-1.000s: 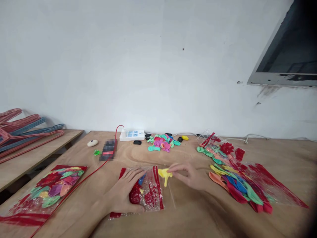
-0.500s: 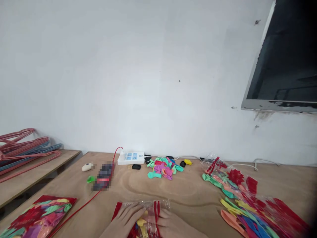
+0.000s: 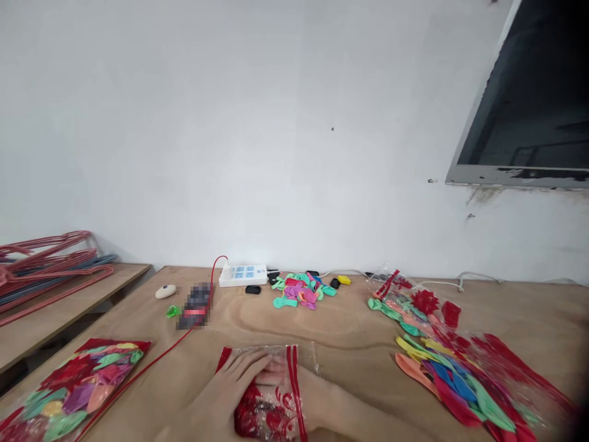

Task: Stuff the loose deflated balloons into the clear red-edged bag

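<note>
A clear plastic bag with red print [image 3: 269, 410] and a double red stripe near its right end lies on the table in front of me. My left hand [image 3: 237, 382] rests flat on its upper left part, fingers stretched out over the plastic. From the right, my right hand [image 3: 313, 393] reaches in past the red stripe, and its fingers show faintly under the film beside my left fingertips. Whether those fingers hold anything is hidden. To the left lies a similar bag filled with colourful balloons [image 3: 76, 390].
Loose balloons [image 3: 301, 294] lie in a pile near the power strip [image 3: 243, 275]. More long balloons [image 3: 453, 383] and printed bags [image 3: 510, 368] cover the right side. A red cable [image 3: 138, 371] crosses the left. Hangers [image 3: 50, 270] sit on a neighbouring table.
My right hand has gone deeper into the bag, leftward toward my left fingers. The yellow balloons seen between my hands no longer show. The view has tilted slightly downward.
</note>
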`<state>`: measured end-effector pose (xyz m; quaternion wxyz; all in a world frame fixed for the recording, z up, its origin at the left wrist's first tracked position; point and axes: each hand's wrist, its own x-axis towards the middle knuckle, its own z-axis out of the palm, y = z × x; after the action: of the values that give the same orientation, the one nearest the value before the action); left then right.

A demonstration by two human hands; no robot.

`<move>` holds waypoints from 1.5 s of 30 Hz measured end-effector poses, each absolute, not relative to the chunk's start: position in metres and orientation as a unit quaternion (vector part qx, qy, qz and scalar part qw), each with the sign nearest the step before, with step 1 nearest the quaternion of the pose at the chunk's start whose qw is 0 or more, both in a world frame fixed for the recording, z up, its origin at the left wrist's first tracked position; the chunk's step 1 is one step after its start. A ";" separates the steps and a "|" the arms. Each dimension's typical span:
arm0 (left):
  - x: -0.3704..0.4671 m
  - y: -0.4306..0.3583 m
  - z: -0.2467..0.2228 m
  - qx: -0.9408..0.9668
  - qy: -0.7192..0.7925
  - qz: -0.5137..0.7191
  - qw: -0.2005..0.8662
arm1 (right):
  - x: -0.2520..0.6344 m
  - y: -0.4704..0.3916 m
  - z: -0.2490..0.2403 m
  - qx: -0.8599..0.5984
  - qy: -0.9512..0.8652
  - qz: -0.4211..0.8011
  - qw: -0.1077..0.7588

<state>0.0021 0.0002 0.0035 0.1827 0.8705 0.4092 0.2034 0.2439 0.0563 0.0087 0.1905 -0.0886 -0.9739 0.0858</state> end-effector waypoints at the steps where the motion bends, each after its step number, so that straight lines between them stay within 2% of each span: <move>1: 0.002 -0.001 0.005 0.869 0.410 0.204 0.186 | 0.247 0.057 0.010 -0.083 -0.974 0.093 0.189; 6: 0.002 -0.003 0.008 0.861 0.433 0.187 0.189 | 0.293 0.066 0.014 -0.100 -0.954 0.113 0.260; 12: 0.002 0.002 0.009 0.871 0.430 0.157 0.178 | 0.354 0.124 0.007 -0.351 -0.857 0.101 0.363; 17: 0.001 0.008 0.008 0.882 0.413 0.148 0.169 | 0.350 0.175 0.003 -0.416 -0.858 0.057 0.297; 23: 0.000 0.007 0.008 0.880 0.421 0.140 0.170 | 0.325 0.190 -0.009 -0.448 -0.848 0.040 0.280; 35: 0.002 0.006 0.013 0.881 0.415 0.140 0.178 | 0.381 0.220 -0.028 -0.551 -0.754 -0.002 0.357; 45: 0.002 0.005 0.012 0.876 0.433 0.124 0.172 | 0.370 0.202 -0.025 -0.536 -0.760 -0.081 0.359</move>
<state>0.0015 0.0048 0.0119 0.1723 0.8762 0.4327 0.1239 0.3702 0.2015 -0.0253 0.3589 -0.5359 -0.7599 -0.0808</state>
